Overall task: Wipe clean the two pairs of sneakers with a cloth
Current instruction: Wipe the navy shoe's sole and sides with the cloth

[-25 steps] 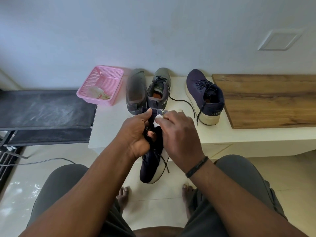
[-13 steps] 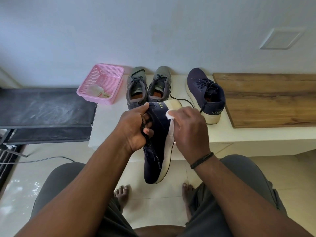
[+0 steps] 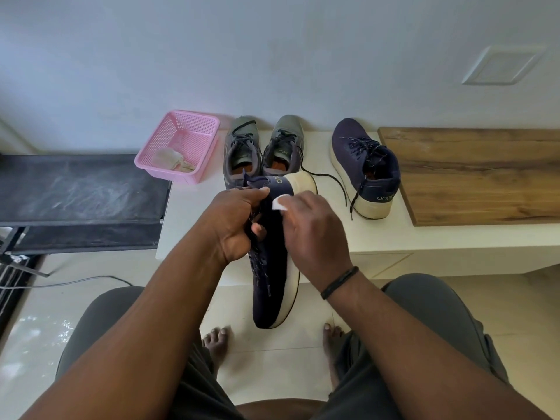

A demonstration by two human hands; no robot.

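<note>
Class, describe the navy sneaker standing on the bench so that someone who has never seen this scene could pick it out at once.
Find the white bench along the wall. Between the wooden board and the grey pair of sneakers stands a navy sneaker. Unlike the grey pair it is dark blue with a thick cream sole, and unlike its held twin it rests alone on the bench.

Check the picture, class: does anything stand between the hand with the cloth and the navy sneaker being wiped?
Nothing visible does. The right hand presses the white cloth straight onto the held navy sneaker near its heel, while the left hand grips its laced top.
</note>
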